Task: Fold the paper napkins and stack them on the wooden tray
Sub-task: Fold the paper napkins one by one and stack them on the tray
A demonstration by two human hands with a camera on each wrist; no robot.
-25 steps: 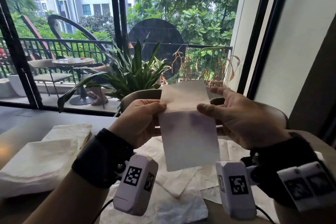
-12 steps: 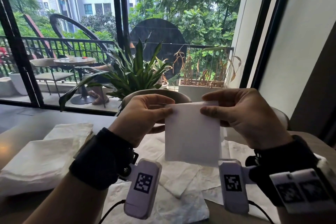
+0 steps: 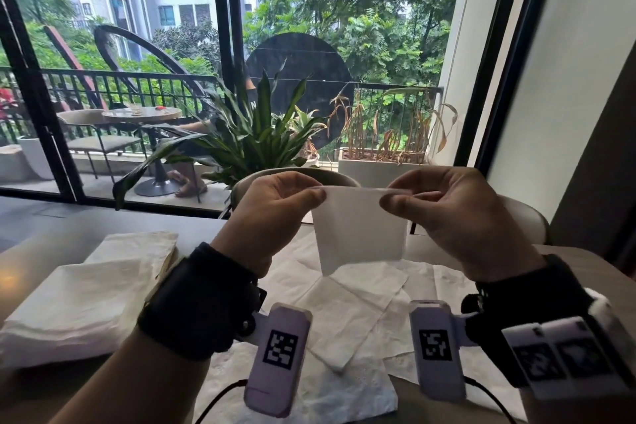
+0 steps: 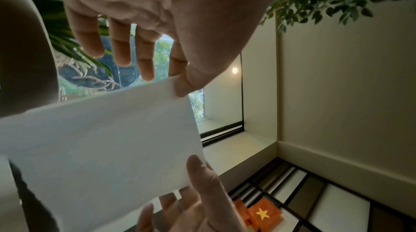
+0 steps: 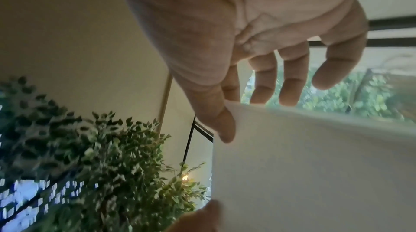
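Loose napkins (image 3: 347, 313) lie flat on the table (image 3: 44, 248) below the hands. Above them, the left hand (image 3: 272, 217) and right hand (image 3: 457, 217) each pinch an upper corner of a folded napkin (image 3: 361, 227) between thumb and forefinger; it hangs between them. Left of the left fingers sits a stack of napkins (image 3: 79, 299).

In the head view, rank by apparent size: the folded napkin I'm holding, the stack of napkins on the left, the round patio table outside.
1. Stack of napkins, largest.
2. Folded napkin.
3. Round patio table, smallest, but farthest from the camera, so likely bigger in reality.
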